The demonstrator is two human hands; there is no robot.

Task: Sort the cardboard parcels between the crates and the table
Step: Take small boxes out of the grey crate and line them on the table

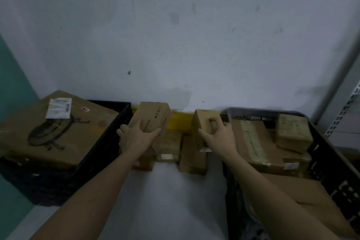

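A printed brown parcel is tilted, held up off the pale counter in the left hand, its far end near the wall. To its right a smaller plain parcel is gripped from above by the right hand. Under and between them three more parcels lie flat on the counter. The left crate, black, carries a big flat carton with a white label and a dark line drawing. The right crate holds several taped parcels, a small one tilted at its far right.
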